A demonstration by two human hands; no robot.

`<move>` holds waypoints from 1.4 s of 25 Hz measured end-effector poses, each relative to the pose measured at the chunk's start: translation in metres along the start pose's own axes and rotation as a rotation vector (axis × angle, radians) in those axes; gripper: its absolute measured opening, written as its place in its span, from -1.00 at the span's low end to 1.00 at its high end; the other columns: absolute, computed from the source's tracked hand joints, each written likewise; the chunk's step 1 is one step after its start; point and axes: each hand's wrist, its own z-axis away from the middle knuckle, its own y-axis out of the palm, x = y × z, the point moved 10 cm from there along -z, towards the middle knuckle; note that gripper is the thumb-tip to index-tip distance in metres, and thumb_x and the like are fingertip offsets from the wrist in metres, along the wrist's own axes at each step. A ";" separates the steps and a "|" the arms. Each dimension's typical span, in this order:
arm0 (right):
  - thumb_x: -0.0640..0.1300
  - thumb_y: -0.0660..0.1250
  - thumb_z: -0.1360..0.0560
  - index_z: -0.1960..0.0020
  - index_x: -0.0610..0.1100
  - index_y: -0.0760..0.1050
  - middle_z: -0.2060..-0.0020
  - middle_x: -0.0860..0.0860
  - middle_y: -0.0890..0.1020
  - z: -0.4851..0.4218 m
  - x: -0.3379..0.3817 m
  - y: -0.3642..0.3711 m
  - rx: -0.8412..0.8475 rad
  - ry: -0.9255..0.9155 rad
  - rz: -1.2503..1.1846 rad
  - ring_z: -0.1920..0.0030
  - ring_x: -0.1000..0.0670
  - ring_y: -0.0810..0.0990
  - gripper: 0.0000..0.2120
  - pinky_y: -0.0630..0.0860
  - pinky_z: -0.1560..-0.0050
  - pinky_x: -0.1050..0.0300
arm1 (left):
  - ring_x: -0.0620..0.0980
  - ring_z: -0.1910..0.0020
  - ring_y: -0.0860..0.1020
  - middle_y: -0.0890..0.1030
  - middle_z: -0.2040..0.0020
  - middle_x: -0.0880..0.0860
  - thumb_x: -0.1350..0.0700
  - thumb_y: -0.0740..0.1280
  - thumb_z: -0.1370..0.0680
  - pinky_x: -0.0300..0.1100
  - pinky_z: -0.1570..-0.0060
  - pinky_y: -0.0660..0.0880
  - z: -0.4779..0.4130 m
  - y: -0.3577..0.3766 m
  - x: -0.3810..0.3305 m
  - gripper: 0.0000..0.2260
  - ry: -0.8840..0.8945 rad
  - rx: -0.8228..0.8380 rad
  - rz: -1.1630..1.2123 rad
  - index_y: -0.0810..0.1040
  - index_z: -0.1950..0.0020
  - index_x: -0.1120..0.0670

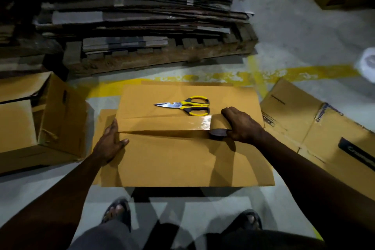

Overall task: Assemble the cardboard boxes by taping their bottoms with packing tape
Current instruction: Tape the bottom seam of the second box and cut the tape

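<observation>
Two hands (110, 144) (241, 126), one tape roll (219, 133), one scissors (185, 105)

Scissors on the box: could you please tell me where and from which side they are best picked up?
Take the scissors by the handles, coming from above on the right. They lie flat on the box, closed, blades pointing left, with the handles nearest the right hand, which holds the tape.

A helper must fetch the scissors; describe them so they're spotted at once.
Look at the cardboard box on the floor before the pallet. The scissors lie on its far flap, beyond the tape held by the right hand. Only they have yellow handles and shiny blades.
</observation>
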 end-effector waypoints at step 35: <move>0.16 0.32 -0.46 -0.52 -0.02 0.18 -0.13 -0.13 0.51 0.040 -0.088 -0.015 -0.074 0.146 0.058 -0.15 -0.21 0.45 -0.29 0.45 0.00 -0.09 | 0.13 -0.54 -0.26 -0.32 -0.56 0.09 -0.17 0.07 -0.61 0.13 -0.50 -0.07 0.041 0.151 -0.264 -0.27 0.592 0.248 -0.778 -0.27 -0.57 0.11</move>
